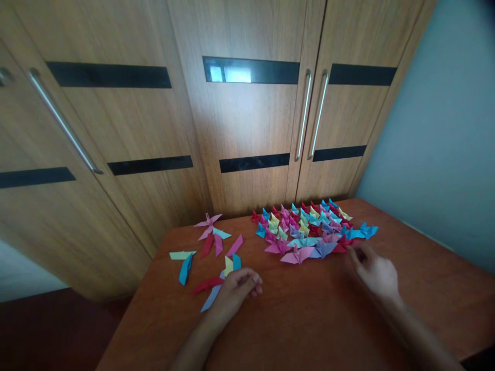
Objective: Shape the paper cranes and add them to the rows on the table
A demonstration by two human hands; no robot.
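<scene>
My right hand (376,271) is slightly blurred at the front right of a group of paper cranes. Its thumb and fingers are pinched at the wing of a red paper crane (342,245). Beside that crane sit a lavender crane (323,249) and a pink crane (297,254); a blue crane (365,231) lies just behind the hand. My left hand (236,289) rests with loosely curled fingers and nothing visible in them. Close by it are folded paper strips: a red one (208,285), a lavender one (211,299) and a yellow one (228,265).
More folded strips, such as a blue one (186,269) and a magenta one (235,245), lie on the left of the brown table (294,319). A pink crane (209,224) sits behind them. Wooden cabinet doors (251,123) and a bluish wall (436,154) border the table.
</scene>
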